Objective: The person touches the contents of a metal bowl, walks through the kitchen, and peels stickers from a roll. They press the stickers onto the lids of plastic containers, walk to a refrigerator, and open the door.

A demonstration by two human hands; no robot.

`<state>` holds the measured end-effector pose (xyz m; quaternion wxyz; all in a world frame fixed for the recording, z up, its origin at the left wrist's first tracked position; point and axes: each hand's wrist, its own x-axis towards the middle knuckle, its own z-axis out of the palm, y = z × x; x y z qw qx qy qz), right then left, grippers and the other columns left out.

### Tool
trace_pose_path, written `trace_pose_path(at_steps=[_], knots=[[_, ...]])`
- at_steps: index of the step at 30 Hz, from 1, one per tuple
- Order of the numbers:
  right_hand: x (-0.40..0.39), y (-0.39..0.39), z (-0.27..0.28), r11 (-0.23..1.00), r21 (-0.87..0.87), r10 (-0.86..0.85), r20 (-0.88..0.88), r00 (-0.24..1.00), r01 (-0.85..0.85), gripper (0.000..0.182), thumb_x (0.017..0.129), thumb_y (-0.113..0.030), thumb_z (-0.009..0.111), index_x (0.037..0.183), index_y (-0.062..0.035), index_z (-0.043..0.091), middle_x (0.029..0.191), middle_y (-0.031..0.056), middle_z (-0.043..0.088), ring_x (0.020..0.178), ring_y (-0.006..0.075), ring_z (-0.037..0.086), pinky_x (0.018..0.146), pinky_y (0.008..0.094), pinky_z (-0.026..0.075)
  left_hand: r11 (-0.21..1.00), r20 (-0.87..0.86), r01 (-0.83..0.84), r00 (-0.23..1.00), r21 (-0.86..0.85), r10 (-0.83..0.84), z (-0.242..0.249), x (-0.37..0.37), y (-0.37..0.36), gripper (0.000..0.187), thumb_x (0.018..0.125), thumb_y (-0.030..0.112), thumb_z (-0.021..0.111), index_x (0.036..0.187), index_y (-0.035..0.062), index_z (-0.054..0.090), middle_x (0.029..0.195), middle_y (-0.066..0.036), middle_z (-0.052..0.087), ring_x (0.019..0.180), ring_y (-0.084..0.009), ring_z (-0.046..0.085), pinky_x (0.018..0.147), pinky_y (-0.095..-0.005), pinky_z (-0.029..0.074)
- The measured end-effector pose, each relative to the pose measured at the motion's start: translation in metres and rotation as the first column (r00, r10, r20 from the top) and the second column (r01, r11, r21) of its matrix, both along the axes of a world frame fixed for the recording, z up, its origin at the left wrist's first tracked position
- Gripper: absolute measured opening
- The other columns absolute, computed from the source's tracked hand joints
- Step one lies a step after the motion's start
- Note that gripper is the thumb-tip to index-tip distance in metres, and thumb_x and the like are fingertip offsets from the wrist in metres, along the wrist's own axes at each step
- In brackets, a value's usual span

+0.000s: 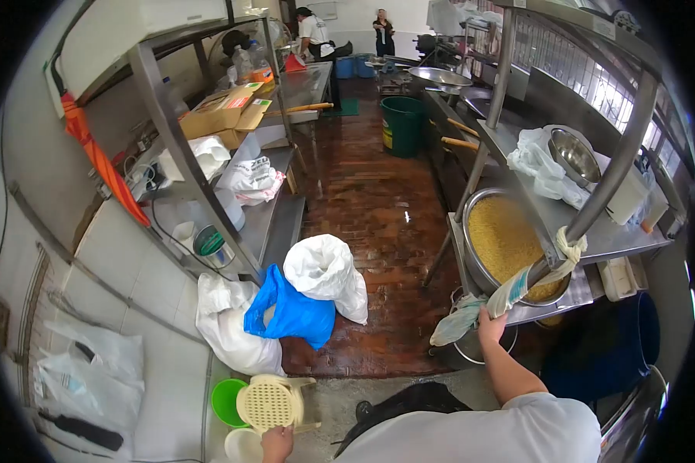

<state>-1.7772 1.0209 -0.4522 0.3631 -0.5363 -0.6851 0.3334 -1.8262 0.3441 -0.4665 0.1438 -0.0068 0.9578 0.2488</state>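
My left hand is closed on the near edge of a cream plastic stool with a perforated seat, low at the bottom. A green bucket and a white bucket stand beside the stool. On the right, my right hand is closed round a whitish-green cloth that is knotted to the metal shelf post. Just beyond the cloth, a large metal bowl of yellow grainy food rests on the lower shelf.
White sacks and a blue bag stand on the floor at left. Metal shelving holds boxes and bags. A green bin stands farther along the aisle, a blue barrel at right. Two people are far back.
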Motion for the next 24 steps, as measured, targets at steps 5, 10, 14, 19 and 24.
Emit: trace_pose_path(at_steps=[5,10,14,19,24], knots=[[0.002,-0.003,0.01,0.999,-0.042,0.004,0.035,0.999,-0.002,0.08,0.083,-0.033,0.08,0.143,0.0034,0.043,0.134,0.0297,0.06,0.126,0.0447,0.057,0.107,0.0478,0.044,0.937,-0.089,0.336,0.94,0.098,-0.328,-0.021,-0.107,0.098,0.04,0.093,0.037,0.066,0.098,-0.0022,0.073,0.103,-0.028,0.07,0.105,-0.0469,0.063,0.096,-0.054,0.049],[0.0,-0.008,0.011,0.999,-0.053,-0.005,0.084,0.996,0.009,0.081,0.083,-0.031,0.08,0.145,0.0039,0.043,0.134,0.0292,0.06,0.126,0.0444,0.057,0.107,0.0469,0.044,0.728,-0.207,0.618,0.786,0.297,-0.583,0.054,-0.205,0.276,0.035,0.094,0.029,0.068,0.105,-0.0041,0.068,0.116,-0.029,0.065,0.111,-0.0469,0.061,0.097,-0.0519,0.049],[0.003,-0.008,-0.001,0.997,-0.033,-0.061,0.09,0.994,0.064,0.073,0.086,-0.027,0.079,0.142,0.0063,0.046,0.136,0.0283,0.058,0.127,0.0431,0.056,0.107,0.0472,0.044,0.571,-0.304,0.756,0.653,0.319,-0.694,0.095,-0.275,0.38,0.034,0.095,0.027,0.068,0.107,-0.0039,0.066,0.115,-0.028,0.064,0.109,-0.047,0.061,0.095,-0.0513,0.051],[-0.03,-0.039,0.039,0.658,-0.716,-0.193,0.138,0.971,0.233,0.074,0.087,-0.03,0.08,0.145,0.0036,0.049,0.136,0.0218,0.061,0.126,0.0371,0.058,0.106,0.0468,0.046,0.477,-0.158,0.856,0.508,0.198,-0.847,0.159,-0.346,0.455,0.038,0.096,0.028,0.067,0.114,-0.0059,0.067,0.121,-0.029,0.063,0.111,-0.0469,0.061,0.097,-0.0475,0.051],[-0.14,0.004,0.104,0.682,-0.615,0.652,0.265,0.71,-0.396,0.052,0.096,-0.05,0.062,0.11,-0.0019,0.075,0.112,0.0209,0.073,0.113,0.0388,0.067,0.1,0.0431,0.051,0.428,-0.157,0.884,0.457,0.187,-0.876,0.224,-0.397,0.5,0.036,0.097,0.029,0.067,0.111,-0.0041,0.068,0.109,-0.027,0.067,0.106,-0.0451,0.063,0.093,-0.0483,0.052]])
